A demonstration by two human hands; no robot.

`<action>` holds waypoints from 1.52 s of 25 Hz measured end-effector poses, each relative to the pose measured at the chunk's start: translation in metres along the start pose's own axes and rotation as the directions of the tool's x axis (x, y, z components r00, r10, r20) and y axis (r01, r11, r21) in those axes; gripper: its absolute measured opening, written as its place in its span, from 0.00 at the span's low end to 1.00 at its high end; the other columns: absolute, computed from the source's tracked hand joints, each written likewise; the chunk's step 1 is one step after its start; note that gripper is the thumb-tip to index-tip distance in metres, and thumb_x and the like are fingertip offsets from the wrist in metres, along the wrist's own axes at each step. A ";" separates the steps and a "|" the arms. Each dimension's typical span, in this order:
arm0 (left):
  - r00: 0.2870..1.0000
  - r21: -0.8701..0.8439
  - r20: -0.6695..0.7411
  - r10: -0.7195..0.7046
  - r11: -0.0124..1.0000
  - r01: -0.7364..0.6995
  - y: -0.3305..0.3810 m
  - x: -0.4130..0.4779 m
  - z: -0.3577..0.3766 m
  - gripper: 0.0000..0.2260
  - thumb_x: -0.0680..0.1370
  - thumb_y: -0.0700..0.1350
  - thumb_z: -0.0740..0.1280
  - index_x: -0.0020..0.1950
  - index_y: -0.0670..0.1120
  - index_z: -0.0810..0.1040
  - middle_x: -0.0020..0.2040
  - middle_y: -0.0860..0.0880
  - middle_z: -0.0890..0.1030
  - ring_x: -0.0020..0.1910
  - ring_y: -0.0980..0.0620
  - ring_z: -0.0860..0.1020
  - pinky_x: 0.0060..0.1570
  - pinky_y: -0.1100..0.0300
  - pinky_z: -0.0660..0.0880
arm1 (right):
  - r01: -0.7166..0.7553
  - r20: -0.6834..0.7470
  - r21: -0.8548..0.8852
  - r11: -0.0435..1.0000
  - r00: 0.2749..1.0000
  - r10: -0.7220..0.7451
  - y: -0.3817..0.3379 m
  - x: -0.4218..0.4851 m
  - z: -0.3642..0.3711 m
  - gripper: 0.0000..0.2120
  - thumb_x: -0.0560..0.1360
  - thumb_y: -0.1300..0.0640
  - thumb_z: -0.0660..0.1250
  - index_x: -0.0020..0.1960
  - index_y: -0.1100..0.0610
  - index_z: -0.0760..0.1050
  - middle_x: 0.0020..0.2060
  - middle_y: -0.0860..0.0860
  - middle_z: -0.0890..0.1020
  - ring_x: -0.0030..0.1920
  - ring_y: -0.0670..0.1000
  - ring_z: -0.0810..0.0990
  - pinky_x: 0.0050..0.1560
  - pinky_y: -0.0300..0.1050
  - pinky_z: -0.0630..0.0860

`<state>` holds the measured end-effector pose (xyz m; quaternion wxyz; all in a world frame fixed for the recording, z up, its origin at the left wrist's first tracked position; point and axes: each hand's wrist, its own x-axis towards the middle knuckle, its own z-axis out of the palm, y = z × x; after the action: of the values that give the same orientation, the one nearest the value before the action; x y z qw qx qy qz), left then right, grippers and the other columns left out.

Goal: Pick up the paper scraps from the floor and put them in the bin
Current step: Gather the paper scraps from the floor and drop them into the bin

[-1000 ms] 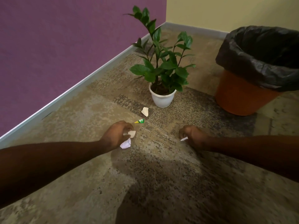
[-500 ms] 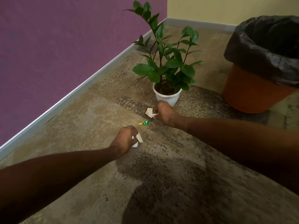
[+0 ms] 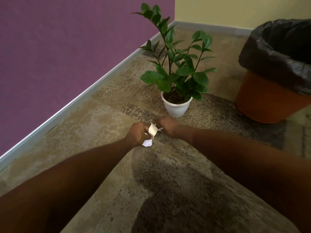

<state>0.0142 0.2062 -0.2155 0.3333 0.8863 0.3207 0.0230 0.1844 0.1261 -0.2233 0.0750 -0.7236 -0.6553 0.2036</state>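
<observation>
Low over the carpet [image 3: 104, 125], just in front of the white pot [image 3: 176, 109], your two hands meet knuckle to knuckle. Your left hand [image 3: 137, 134] has its grip curled tight on the paper: a curled cream strip [image 3: 152, 129] stands up between its thumb and fingers, and a crumpled white scrap [image 3: 147, 143] sticks out beneath its palm, close above the floor. Your right hand [image 3: 166, 126] is also curled, its grip pinching a small white scrap [image 3: 160, 129] at the fingertips, right against the edge of the strip; whether it also holds the strip itself cannot be told. Both forearms reach in from the bottom corners of the view and throw a dark shadow on the carpet below them. Behind the hands, the leafy green plant [image 3: 178, 68] rises from the pot. Well off to your right stands the bin [image 3: 269, 105], an orange tub lined with a black bag [image 3: 276, 52] folded over its rim, its mouth open. A purple wall [image 3: 67, 47] with a pale skirting board [image 3: 70, 105] runs along your left, meeting a yellow wall [image 3: 227, 10] at the far corner.
</observation>
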 end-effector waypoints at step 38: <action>0.764 -0.166 -0.599 0.239 0.896 -0.411 0.436 0.068 -0.007 0.08 0.75 0.41 0.75 0.53 0.41 0.88 0.48 0.45 0.88 0.48 0.55 0.82 0.49 0.64 0.75 | -0.330 -0.829 0.120 0.936 0.485 0.278 0.122 -0.285 -0.301 0.08 0.82 0.54 0.63 0.53 0.54 0.81 0.46 0.54 0.85 0.47 0.56 0.82 0.48 0.57 0.81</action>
<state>0.3069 0.0007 0.0424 0.3393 0.8234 0.2373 0.3881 0.3985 -0.1214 0.0598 0.3205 -0.8377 -0.4066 -0.1739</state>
